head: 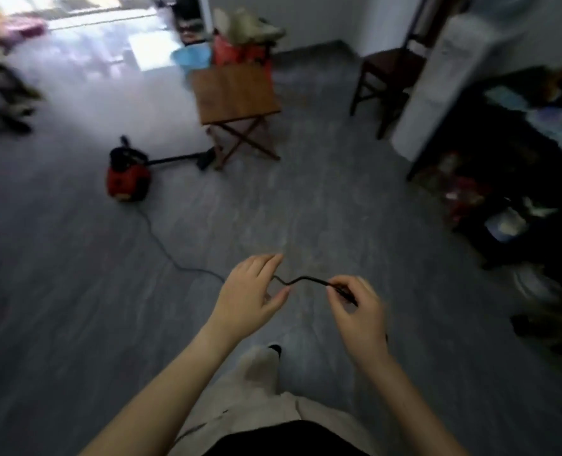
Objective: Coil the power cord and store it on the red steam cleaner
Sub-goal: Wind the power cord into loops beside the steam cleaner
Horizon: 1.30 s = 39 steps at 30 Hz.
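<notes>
The red steam cleaner with a black top stands on the grey floor, far left of centre. Its black power cord trails from the cleaner's base across the floor toward me. My right hand pinches the cord's end, the plug part hidden in my fingers. A short wavy stretch of cord spans the gap to my left hand, whose fingers are spread and curved around the cord; whether they grip it I cannot tell. Both hands are held in front of my waist.
A small wooden folding table stands behind the cleaner, with the cleaner's black wand lying toward its legs. A dark chair and a white appliance are at right. Dark cluttered shelving lines the right side. A blue basin sits farther back.
</notes>
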Motion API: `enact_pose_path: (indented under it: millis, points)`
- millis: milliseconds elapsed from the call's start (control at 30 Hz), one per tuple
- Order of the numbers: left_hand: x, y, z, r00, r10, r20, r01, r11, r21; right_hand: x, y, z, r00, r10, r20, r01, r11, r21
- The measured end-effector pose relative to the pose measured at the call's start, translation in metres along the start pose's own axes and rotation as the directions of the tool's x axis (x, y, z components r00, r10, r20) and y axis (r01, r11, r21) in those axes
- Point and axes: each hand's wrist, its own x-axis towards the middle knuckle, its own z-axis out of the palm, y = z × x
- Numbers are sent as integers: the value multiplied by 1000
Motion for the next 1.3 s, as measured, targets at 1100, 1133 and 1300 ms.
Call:
enact_pose_path:
  millis: [1100,1133,1300]
  points:
    - [-286,-384,-254,747,-585,-315,618,786,5,2,-317,457,851,-320,416,202,932,302]
    - [-283,-400,-259,741,-592,-317,624,781,-2,9,-325,470,858,-311,409,195,933,302]
    - [-253,-482,-272,721,-625,-299,642,765,-52,54,-345,544,877,-267,399,156,944,290]
